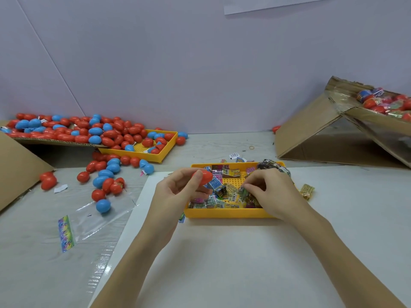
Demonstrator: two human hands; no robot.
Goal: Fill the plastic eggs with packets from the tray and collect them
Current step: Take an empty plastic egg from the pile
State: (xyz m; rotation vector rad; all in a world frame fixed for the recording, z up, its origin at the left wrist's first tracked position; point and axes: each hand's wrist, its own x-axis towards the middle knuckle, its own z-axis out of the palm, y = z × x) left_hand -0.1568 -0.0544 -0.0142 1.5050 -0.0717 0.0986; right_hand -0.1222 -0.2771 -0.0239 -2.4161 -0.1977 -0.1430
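A yellow tray [229, 213] of small printed packets [219, 185] lies in front of me. My left hand [178, 190] holds a red plastic egg [205, 177] above the tray's left end, thumb and fingers curled round it. My right hand [271, 192] reaches into the tray's right side, and its fingertips pinch a greenish packet [244, 191]. Whether the egg is whole or a half I cannot tell.
Many red and blue eggs [106, 134] spill from cardboard into a second yellow tray [155, 155] at the left, with more loose on the table. A tilted cardboard box [315, 134] with wrapped eggs stands at the right. A clear plastic bag [97, 216] lies left of my arm.
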